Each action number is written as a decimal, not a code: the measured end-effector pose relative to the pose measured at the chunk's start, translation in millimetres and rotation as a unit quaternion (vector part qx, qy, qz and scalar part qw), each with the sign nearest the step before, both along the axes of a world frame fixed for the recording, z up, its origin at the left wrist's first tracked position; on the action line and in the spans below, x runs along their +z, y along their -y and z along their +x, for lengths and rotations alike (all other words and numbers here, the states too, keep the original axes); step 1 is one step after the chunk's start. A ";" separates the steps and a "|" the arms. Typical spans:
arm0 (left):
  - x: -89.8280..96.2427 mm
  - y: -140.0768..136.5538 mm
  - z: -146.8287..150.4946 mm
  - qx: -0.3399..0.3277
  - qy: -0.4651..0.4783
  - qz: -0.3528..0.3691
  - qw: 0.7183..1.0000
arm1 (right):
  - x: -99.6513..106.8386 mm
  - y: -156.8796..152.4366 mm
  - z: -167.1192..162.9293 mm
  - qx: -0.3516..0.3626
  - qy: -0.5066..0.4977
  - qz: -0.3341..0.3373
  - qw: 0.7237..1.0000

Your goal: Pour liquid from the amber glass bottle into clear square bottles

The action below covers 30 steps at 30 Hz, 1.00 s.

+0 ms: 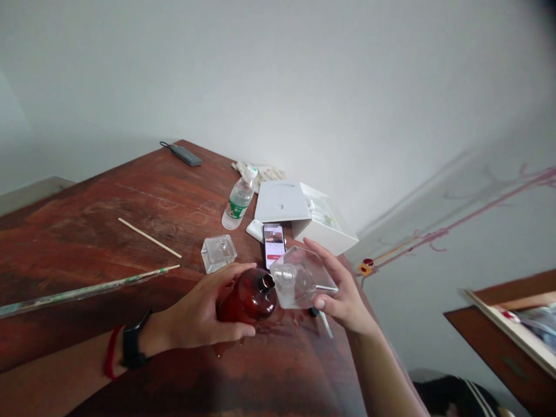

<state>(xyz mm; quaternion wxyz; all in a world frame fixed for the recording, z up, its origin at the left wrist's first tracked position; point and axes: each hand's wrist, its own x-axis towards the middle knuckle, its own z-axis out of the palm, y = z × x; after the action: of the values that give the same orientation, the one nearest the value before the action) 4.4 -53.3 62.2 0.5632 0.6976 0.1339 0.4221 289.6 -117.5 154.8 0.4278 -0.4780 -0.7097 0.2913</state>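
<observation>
My left hand (195, 307) is wrapped round a red-brown bottle (247, 298) that leans to the right, its black-rimmed mouth uncapped. Fingers and thumb of my right hand (341, 292) grip a clear square glass bottle (306, 278) by its right side. This glass is tilted, with its neck close to the brown bottle's mouth; whether the two touch I cannot tell. Another clear square glass bottle (218, 255) stands on the wooden table (95, 231), just beyond my left hand. Below the held glass lie a small black cap (313, 311) and a thin white stick (325, 325).
Behind my hands are a lit phone (274, 246), a plastic water bottle (238, 200) and an open white box (282, 201). To the left lie a thin wooden stick (150, 238) and a long wrapped packet (87, 292). A grey device (186, 155) rests near the far corner.
</observation>
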 end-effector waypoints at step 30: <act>-26.9 -25.2 -13.0 0.127 -0.171 0.078 0.974 | -104.4 -27.5 -20.8 0.075 -0.394 -0.148 0.904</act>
<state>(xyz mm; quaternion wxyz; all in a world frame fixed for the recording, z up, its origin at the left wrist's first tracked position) -8.6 -28.1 35.2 0.4178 0.7785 0.2822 0.3738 268.8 -90.0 50.4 0.5738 -0.3278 -0.4660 0.5883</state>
